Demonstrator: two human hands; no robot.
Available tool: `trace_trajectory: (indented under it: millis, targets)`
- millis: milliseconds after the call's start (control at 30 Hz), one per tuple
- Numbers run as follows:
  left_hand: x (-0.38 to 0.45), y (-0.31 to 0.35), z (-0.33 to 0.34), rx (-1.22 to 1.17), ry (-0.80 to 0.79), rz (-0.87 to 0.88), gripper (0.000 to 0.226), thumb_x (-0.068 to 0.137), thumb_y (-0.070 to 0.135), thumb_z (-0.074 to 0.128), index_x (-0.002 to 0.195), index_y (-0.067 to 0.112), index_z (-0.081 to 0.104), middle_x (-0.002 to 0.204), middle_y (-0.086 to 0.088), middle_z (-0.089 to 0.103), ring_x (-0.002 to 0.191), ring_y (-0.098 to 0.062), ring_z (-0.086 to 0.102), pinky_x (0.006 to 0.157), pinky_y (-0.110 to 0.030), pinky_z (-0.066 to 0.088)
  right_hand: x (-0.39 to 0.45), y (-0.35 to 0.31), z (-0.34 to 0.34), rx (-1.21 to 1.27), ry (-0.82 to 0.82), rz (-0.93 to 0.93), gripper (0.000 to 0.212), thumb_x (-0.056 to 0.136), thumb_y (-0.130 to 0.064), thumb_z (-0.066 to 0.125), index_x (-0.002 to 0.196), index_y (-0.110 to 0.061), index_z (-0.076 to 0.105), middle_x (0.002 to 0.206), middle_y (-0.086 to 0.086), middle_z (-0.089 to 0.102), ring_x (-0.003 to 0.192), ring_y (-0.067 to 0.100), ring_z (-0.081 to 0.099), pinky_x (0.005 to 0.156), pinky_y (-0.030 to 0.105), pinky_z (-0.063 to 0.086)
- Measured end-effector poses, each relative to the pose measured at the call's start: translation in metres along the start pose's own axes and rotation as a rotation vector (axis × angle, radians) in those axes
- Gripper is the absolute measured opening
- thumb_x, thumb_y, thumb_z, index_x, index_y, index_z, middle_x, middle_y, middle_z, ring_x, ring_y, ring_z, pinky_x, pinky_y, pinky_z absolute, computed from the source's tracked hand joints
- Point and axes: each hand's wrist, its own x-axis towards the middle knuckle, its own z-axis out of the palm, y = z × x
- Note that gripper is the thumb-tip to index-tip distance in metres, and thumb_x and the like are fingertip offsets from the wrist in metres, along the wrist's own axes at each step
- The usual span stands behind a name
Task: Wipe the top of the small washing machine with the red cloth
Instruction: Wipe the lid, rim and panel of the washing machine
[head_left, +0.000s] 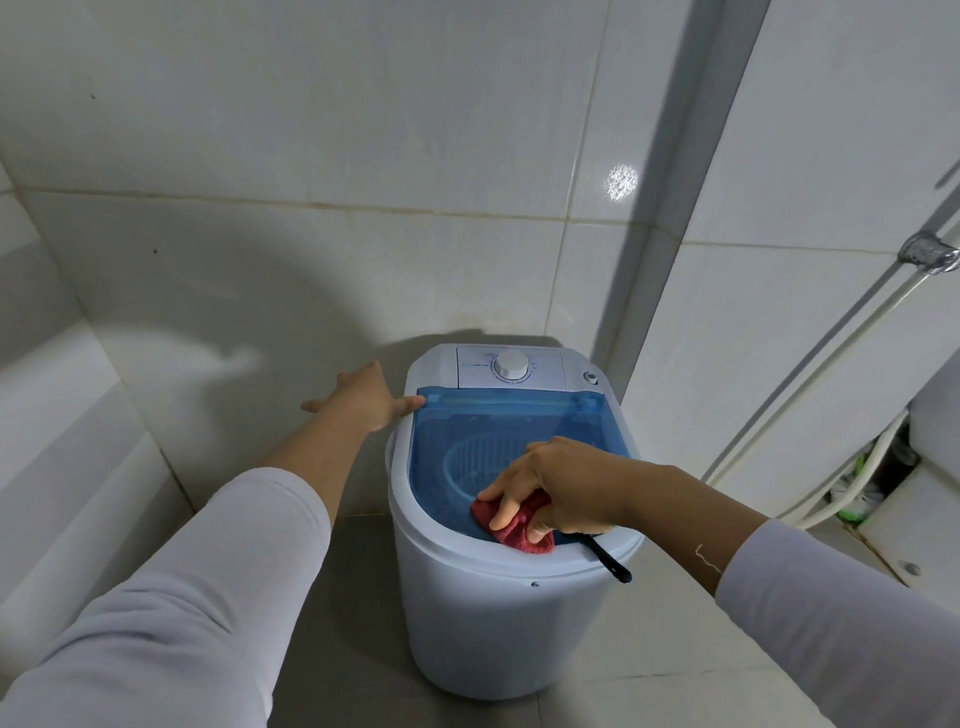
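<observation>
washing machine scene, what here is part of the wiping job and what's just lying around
Part of the job:
- washing machine, with its blue lid
- red cloth, pressed on the lid's near edge by the right hand
- left hand, steadying the machine's far left rim

Just lying about:
- black strap hanging over the front rim
- white hoses at right
- metal pipe fitting on the wall

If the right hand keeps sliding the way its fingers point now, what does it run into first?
The right hand points left across the blue lid with the red cloth. Probably the washer's white rim on the left side comes first, well short of the left hand; depth is uncertain.
</observation>
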Motion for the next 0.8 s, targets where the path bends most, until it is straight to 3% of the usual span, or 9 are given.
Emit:
trace_trajectory:
  millis: [800]
  targets:
    - [-0.003, 0.004, 0.003, 0.062, 0.0, -0.025, 0.095, 0.083, 0.072, 0.046, 0.153, 0.015, 0.016, 0.157, -0.011, 0.027, 0.144, -0.034, 0.026, 0.112, -0.065, 0.02, -0.066, 0.054, 0.002, -0.084, 0.102, 0.206, 0.037, 0.083, -0.011, 0.068, 0.117, -0.026, 0.068, 0.137, -0.01, 0.056, 0.125, 0.016, 0.048, 0.102, 0.025, 0.039]
